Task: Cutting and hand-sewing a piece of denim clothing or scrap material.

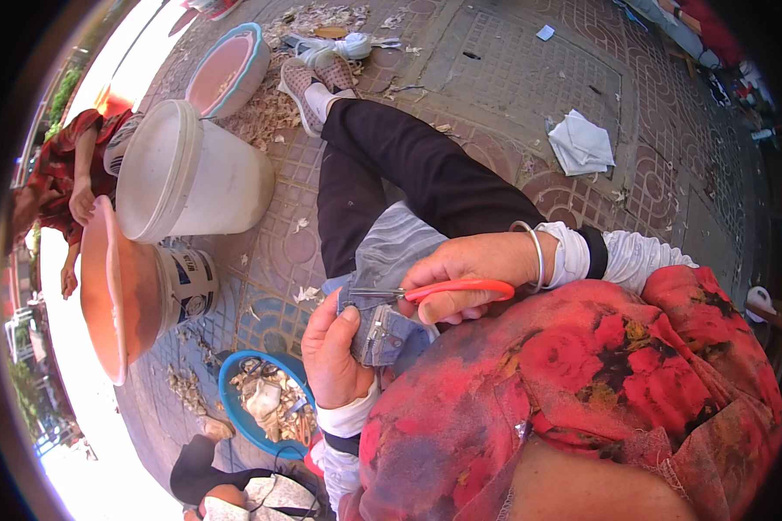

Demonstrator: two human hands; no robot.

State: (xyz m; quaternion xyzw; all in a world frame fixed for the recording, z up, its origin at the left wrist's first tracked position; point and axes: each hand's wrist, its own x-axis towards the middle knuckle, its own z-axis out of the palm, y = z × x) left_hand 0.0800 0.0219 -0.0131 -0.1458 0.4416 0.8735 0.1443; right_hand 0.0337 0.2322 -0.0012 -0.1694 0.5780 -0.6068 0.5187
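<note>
Right hand gripped red-handled metal scissors; left hand pinched blue-grey denim cloth. Blades lay near left thumb; slip risked cut.

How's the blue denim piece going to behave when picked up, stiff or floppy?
Probably floppy: the blue denim piece looks like creased cloth, pinched at one edge by the left hand. The metal-looking fastener may make that spot stiffer and heavier. Unlikely to be slippery; the weave looks matte.

Left hand is raised in a pinch; right hand curls closed just beside it, forearm reaching in from the right.
</note>
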